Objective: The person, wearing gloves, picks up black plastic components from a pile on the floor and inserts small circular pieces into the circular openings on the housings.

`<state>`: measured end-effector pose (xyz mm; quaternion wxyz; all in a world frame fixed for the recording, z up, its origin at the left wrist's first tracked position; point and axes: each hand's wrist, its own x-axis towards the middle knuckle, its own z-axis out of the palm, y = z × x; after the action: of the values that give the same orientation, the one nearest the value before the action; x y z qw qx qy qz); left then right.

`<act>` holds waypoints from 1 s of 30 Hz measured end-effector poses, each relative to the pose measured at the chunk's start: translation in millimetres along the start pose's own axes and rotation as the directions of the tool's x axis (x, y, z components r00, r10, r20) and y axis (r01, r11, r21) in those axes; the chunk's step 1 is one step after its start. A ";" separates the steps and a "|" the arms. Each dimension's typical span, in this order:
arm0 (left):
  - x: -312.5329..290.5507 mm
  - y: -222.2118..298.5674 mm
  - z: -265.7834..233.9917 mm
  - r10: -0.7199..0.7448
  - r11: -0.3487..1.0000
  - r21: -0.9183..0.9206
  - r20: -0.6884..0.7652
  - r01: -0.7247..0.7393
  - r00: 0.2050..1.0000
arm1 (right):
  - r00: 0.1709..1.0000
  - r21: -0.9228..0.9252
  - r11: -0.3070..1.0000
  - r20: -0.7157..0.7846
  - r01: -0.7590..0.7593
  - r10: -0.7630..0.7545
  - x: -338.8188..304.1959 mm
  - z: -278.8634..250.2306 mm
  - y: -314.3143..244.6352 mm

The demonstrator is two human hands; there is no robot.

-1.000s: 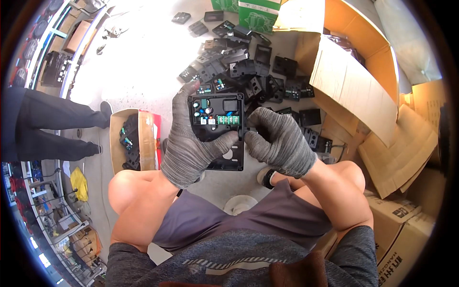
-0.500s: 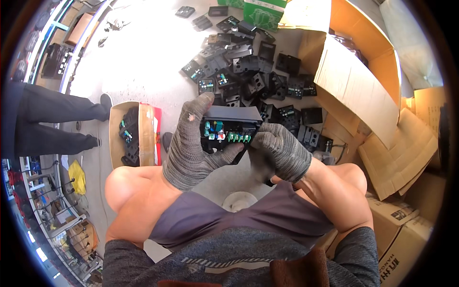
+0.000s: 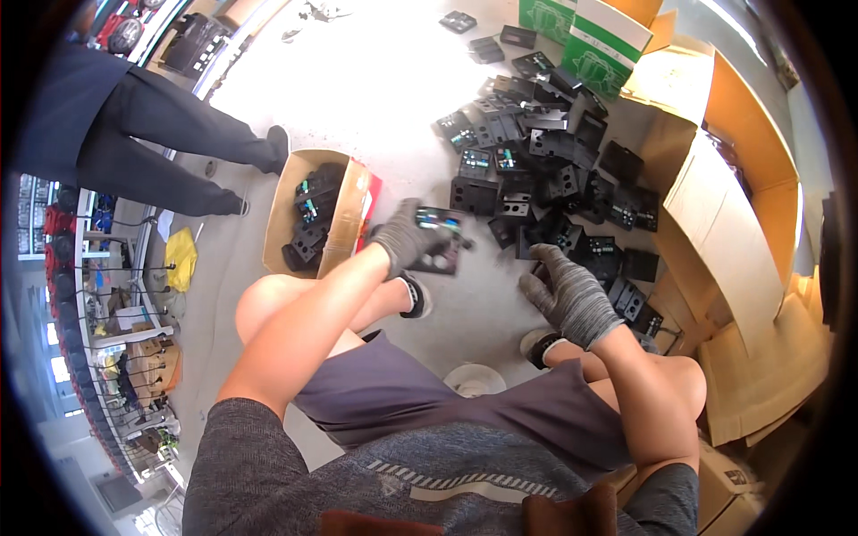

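Note:
My left hand (image 3: pixel 402 239), in a grey knit glove, grips a black plastic housing with electronic parts (image 3: pixel 438 257) by its left side. The housing is blurred by motion and hangs just right of a small open carton (image 3: pixel 338 255) of similar black housings. My right hand (image 3: pixel 572 299), gloved alike, is at the near edge of a heap of black housings (image 3: pixel 545 147). Its fingers are stretched forward, with the thumb apart and nothing visible between them. Whether the fingertips touch a housing in the heap cannot be made out.
A large open carton (image 3: pixel 751 214) leans at the right, with flattened cardboard (image 3: pixel 760 375) below it. Green boxes (image 3: pixel 603 49) stand behind the heap. At the left another person's legs (image 3: pixel 192 125) stand near the small carton. A yellow cloth or bag (image 3: pixel 180 259) lies on the floor.
The housing, held before between both hands, has moved left and away from my right hand, which let go of it. My right hand has opened. The view has swung, shifting the scene rightward.

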<state>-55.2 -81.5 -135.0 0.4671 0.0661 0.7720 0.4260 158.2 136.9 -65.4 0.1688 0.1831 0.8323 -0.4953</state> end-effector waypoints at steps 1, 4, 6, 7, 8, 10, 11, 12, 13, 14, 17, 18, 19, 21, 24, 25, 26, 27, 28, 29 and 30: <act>1.3 -12.2 -9.4 -0.015 0.996 -0.088 -0.237 -0.006 0.972 | 0.998 -0.151 0.987 -0.017 0.055 -0.058 1.6 -2.7 1.2; 6.3 -22.4 -63.6 -0.194 0.917 -0.396 -0.338 0.048 0.921 | 0.998 -0.199 0.978 -0.023 0.053 -0.059 -3.9 -13.9 0.1; 39.2 -70.7 -120.9 -0.196 0.880 -0.457 -0.599 -0.131 0.777 | 0.995 -0.255 0.964 -0.041 0.078 -0.091 -3.6 -15.7 0.0; 35.0 -82.4 -153.7 -0.269 0.878 -0.471 -0.627 -0.080 0.731 | 0.984 -0.284 0.946 -0.037 0.157 -0.174 -2.8 -17.1 -3.2; 40.6 -75.5 -151.6 -0.420 0.753 -0.644 -0.628 -0.134 0.655 | 0.976 -0.326 0.929 -0.065 0.177 -0.209 -12.1 -24.6 -1.1; 48.6 -91.7 -160.0 -0.575 0.680 -0.733 -0.531 0.002 0.622 | 0.974 -0.357 0.927 -0.142 0.114 -0.174 -13.1 -34.8 -7.2; 39.7 -100.8 -164.1 -0.573 0.734 -0.671 -0.529 0.104 0.626 | 0.961 -0.392 0.913 -0.186 0.118 -0.204 -10.6 -42.7 -13.7; 34.4 -111.3 -172.8 -0.571 0.775 -0.597 -0.523 0.206 0.633 | 0.941 -0.335 0.935 -0.266 0.115 -0.211 -7.7 -52.6 -17.8; 35.2 -108.7 -160.1 -0.497 0.850 -0.472 -0.576 0.232 0.649 | 0.913 -0.284 0.953 -0.350 0.108 -0.208 -6.5 -65.0 -18.0; 41.4 -107.1 -133.4 -0.293 0.956 -0.219 -0.653 0.197 0.699 | 0.864 -0.267 0.957 -0.450 0.113 -0.227 -11.2 -79.6 -15.4; 80.3 -149.8 -127.3 0.188 0.935 0.348 -0.339 -0.063 0.922 | 0.640 -0.347 0.917 -0.664 0.196 -0.388 -28.4 -123.6 -11.4; 78.3 -115.3 -65.7 0.180 0.874 0.480 -0.181 -0.073 0.967 | 0.667 -0.203 0.961 -0.692 0.186 -0.275 -48.9 -139.3 -2.5; 70.8 -81.3 -17.7 0.039 0.896 0.444 -0.072 -0.003 0.997 | 0.682 -0.052 0.979 -0.710 0.198 -0.176 -75.1 -158.6 -7.2; 77.4 -64.2 44.1 -0.022 0.898 0.438 0.112 -0.030 0.993 | 0.741 0.030 0.990 -0.667 0.135 -0.081 -152.6 -200.3 -42.6; 104.2 -89.1 90.0 0.138 0.755 0.591 0.281 -0.284 0.950 | 0.523 -0.242 0.960 -0.805 0.141 -0.279 -162.2 -201.8 57.8; 106.1 -90.3 112.3 0.135 0.749 0.584 0.327 -0.312 0.935 | 0.570 -0.410 0.909 -0.731 0.070 -0.374 -170.5 -203.7 99.6; 102.9 -89.0 126.6 0.136 0.701 0.627 0.350 -0.340 0.927 | 0.558 0.073 0.986 -0.829 0.147 -0.022 -174.2 -182.4 124.6; 100.6 -87.1 151.0 0.137 0.654 0.653 0.394 -0.382 0.909 | 0.610 0.217 0.975 -0.767 -0.042 0.197 -186.1 -168.6 158.2; 95.9 -82.5 172.2 0.084 0.668 0.644 0.434 -0.374 0.897 | 0.661 0.108 0.963 -0.708 -0.247 0.250 -195.3 -154.9 218.9; 96.2 -88.3 172.7 0.075 0.662 0.650 0.438 -0.373 0.896 | 0.637 0.191 0.851 -0.588 -0.489 0.499 -189.0 -134.2 229.8; 101.6 -98.2 180.5 0.092 0.644 0.632 0.495 -0.431 0.864 | 0.675 0.071 0.895 -0.631 -0.440 0.382 -192.6 -96.6 300.8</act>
<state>57.8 15.2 -309.4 0.4877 0.4489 0.7382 0.1256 459.2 329.1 -162.0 -0.0046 0.5127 0.7977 -0.3173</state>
